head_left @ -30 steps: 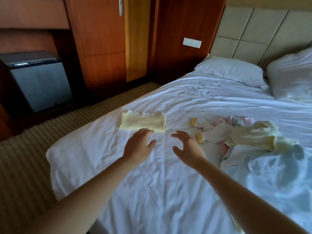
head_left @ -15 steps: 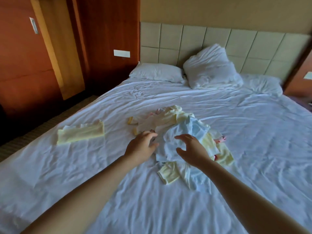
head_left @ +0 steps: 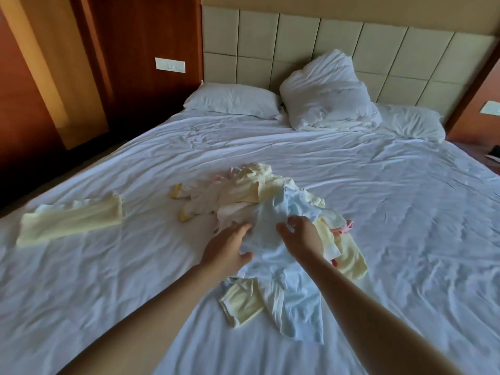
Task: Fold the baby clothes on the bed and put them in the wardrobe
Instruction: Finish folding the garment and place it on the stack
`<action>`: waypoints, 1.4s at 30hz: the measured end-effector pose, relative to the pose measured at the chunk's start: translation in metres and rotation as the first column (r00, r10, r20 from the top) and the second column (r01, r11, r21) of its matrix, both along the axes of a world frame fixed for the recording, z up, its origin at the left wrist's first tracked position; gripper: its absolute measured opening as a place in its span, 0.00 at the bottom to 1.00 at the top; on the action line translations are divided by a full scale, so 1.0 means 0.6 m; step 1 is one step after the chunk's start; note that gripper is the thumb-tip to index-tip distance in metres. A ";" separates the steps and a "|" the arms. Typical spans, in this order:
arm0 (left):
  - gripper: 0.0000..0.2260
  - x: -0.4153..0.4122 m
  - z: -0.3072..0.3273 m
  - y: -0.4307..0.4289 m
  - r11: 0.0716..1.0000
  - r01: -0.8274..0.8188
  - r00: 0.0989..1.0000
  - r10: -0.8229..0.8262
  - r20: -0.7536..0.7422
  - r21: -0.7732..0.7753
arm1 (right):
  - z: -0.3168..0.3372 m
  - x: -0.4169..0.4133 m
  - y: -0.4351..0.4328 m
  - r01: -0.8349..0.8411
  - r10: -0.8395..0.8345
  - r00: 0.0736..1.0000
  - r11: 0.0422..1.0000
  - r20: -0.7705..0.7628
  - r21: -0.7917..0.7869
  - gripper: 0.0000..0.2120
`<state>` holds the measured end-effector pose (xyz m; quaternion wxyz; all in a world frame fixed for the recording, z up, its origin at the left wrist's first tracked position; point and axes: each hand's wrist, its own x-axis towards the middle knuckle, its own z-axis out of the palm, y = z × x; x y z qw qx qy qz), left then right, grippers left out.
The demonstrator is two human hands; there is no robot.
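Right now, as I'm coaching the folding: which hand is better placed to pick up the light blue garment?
Right, probably: the right hand is over the light blue garment, fingers curled; the left hand lies flat at its edge.

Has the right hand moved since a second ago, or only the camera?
Yes. Against the folded pale yellow garment, the right hand has gone rightward, away from it, and is now over the light blue garment.
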<state>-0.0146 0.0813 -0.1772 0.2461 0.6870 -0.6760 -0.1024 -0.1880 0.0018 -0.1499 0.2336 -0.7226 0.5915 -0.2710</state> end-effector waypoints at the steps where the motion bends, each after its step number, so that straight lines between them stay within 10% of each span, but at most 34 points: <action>1: 0.29 -0.002 -0.002 0.004 1.000 0.004 1.000 -0.004 -0.001 -0.028 | 0.000 -0.001 0.004 -0.005 0.006 0.999 0.999 0.039 -0.037 0.15; 16: 0.11 -0.149 0.167 0.164 0.889 0.051 0.947 -0.189 -0.261 -0.456 | 0.179 -0.145 0.203 -0.345 0.318 0.655 0.933 0.685 -0.104 0.08; 24: 0.24 -0.229 0.264 0.216 0.946 0.224 0.768 -0.320 -0.555 -0.235 | 0.258 -0.235 0.272 -0.457 0.341 0.596 0.889 0.727 -0.043 0.13; 34: 0.05 -0.287 0.267 0.226 0.953 0.089 0.828 -0.233 -0.510 -0.290 | 0.254 -0.354 0.283 -0.354 0.317 0.822 0.935 0.473 -0.011 0.02; 42: 0.13 -0.274 0.235 0.254 0.970 0.045 0.946 -0.119 -0.302 -0.239 | 0.177 -0.393 0.270 -0.246 0.270 0.960 0.937 0.067 -0.248 0.08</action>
